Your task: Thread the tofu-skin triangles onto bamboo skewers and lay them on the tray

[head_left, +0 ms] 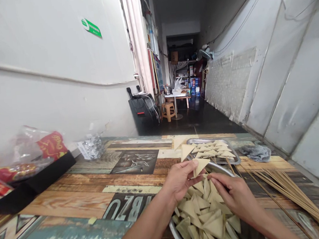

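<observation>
Pale, flat tofu triangles (199,214) are heaped in a metal bowl (175,235) below my hands. Over the bowl's far side, my left hand (181,178) pinches one tofu triangle (201,166) between thumb and fingers. Close beside it, my right hand (235,193) is closed in a pinch on what looks like a thin bamboo skewer, mostly hidden by the fingers. Its tip is near the held triangle; I cannot tell whether it pierces it. Beyond the bowl, a metal tray (237,159) carries rows of tofu triangles (212,150). Another loose triangle (187,151) is left of the tray.
Loose bamboo skewers (295,192) fan across the table's right side. A grey cloth (255,153) lies beside the tray. To the left are a black box (43,177) with red packets and a clear bag of small silvery packets (91,146). White walls flank the patterned table (79,198).
</observation>
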The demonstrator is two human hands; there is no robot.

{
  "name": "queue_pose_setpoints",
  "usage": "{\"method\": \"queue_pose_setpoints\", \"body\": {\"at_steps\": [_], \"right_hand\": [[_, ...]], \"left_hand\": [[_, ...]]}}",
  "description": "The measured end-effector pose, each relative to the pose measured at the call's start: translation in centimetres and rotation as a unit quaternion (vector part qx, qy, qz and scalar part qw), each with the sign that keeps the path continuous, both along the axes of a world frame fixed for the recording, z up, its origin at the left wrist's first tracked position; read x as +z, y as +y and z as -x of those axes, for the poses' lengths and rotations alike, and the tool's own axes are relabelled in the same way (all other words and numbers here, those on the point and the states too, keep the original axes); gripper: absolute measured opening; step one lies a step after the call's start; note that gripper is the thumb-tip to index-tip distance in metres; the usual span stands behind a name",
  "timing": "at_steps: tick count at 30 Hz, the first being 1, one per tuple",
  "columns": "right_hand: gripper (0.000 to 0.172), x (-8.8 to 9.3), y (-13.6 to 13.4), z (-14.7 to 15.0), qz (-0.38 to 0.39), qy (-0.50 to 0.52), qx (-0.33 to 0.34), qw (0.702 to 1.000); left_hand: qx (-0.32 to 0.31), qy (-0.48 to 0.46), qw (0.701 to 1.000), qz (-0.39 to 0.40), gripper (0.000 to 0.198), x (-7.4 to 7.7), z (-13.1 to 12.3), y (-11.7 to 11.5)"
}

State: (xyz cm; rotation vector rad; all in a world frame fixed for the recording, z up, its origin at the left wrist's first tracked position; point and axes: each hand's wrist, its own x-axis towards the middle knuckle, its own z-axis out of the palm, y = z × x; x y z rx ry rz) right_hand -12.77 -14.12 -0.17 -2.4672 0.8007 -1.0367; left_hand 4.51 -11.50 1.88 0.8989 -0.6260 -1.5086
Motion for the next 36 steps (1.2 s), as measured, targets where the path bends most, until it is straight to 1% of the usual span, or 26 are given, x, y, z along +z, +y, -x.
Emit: {"method": "queue_pose_setpoints", "body": {"at_steps": [2,4,7,10,13,21,26,28,30,32,34,36], "right_hand": [[0.024,0.0,0.0,0.0,0.003,-0.001,-0.004,1.0],[0.024,-0.1,0.0,0.0,0.006,0.0,-0.007,1.0],[0.023,0.0,0.1,-0.1,0.004,0.017,0.007,1.0],[0.023,0.2,0.4,-0.2,0.001,0.033,0.028,0.999],[0.025,0.3,0.5,-0.3,-0.004,0.036,0.036,0.999],[0.026,0.1,0.5,-0.1,-0.008,0.034,0.038,0.999],[0.026,0.2,0.5,-0.2,-0.007,0.044,0.03,0.999],[0.026,0.3,0.4,-0.2,-0.001,0.04,0.025,0.999],[0.026,0.2,0.3,-0.1,0.005,0.033,0.023,0.999],[0.026,0.2,0.3,-0.1,0.007,0.029,0.023,0.999],[0.026,0.2,0.3,-0.1,0.007,0.027,0.029,0.999],[0.026,0.2,0.4,-0.1,0.004,0.028,0.036,0.999]], "left_hand": [[0.013,0.008,1.0,0.004,0.027,0.1,-0.2,-0.1],[0.048,0.033,0.998,0.006,0.03,0.2,-0.5,-0.4],[0.114,0.063,0.991,0.019,0.025,0.3,-1.1,-0.7],[0.137,0.077,0.987,0.016,0.02,0.3,-1.2,-0.9],[0.156,0.096,0.983,0.0,0.02,0.2,-1.1,-1.0],[0.133,0.107,0.985,-0.017,0.017,0.3,-1.1,-1.0],[0.086,0.1,0.991,-0.017,0.023,0.2,-0.5,-0.8],[0.081,0.098,0.992,-0.01,0.028,0.3,-0.4,-0.7],[0.108,0.099,0.989,0.004,0.034,0.6,-0.7,-0.8],[0.157,0.107,0.982,0.021,0.035,0.9,-1.3,-0.9],[0.204,0.117,0.971,0.044,0.028,1.0,-2.1,-1.0],[0.225,0.124,0.964,0.063,0.019,1.0,-2.8,-1.2]]}}
